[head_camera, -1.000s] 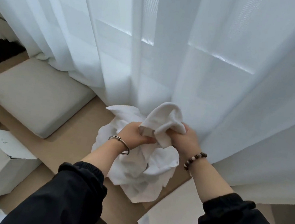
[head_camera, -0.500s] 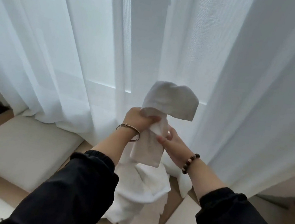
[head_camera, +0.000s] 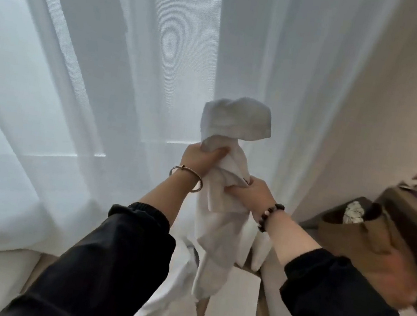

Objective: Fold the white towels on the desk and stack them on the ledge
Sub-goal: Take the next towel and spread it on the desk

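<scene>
The left grip (head_camera: pixel 203 157) is closed on a white towel (head_camera: pixel 236 120), fingers curled round a bunched part of it, and holds it up in the air in front of a sheer white curtain (head_camera: pixel 134 67). Above this grip the towel's top flops over in a soft hood. Just below and to the right of it, the right grip (head_camera: pixel 246 192) is also closed on the same towel, pinching a fold. Under both grips the rest of the towel hangs down in a loose, twisted tail. A metal bangle (head_camera: pixel 185 178) sits behind the left grip and a bead bracelet (head_camera: pixel 271 215) behind the right one. Well below the grips lies more white cloth (head_camera: pixel 171 300). Off to the right of the right grip stands a brown bag (head_camera: pixel 351 237).
</scene>
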